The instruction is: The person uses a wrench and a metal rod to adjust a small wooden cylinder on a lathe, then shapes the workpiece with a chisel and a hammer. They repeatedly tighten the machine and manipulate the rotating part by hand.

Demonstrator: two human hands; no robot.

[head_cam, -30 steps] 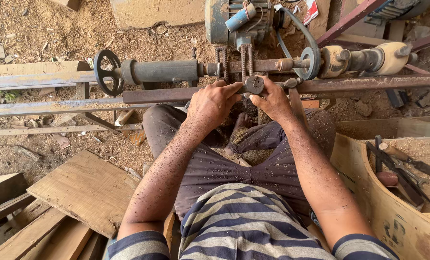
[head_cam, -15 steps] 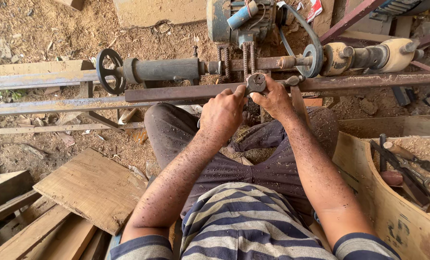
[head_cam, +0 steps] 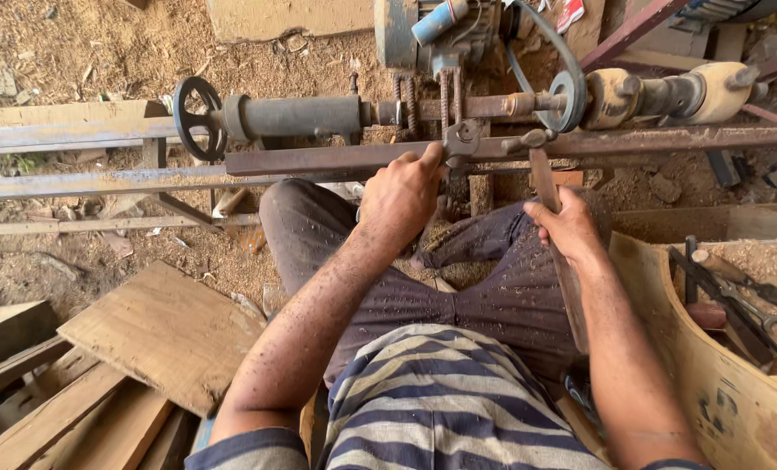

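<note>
Long wooden-handled tool (head_cam: 555, 228) lies slanted over the right thigh, its tip up by the rusty rail (head_cam: 667, 139). Right hand (head_cam: 569, 228) is wrapped around the handle, fingers curled tight. Left hand (head_cam: 403, 196) rests on the rail, fingers bent, fingertips at the small metal clamp (head_cam: 462, 139) sitting on it. Behind the rail runs the lathe shaft (head_cam: 301, 116) with its black handwheel (head_cam: 198, 118) at the left end. Box of tools (head_cam: 736, 296) stands just right of the knee, planks (head_cam: 162, 331) on the left, sawdust all around.
</note>
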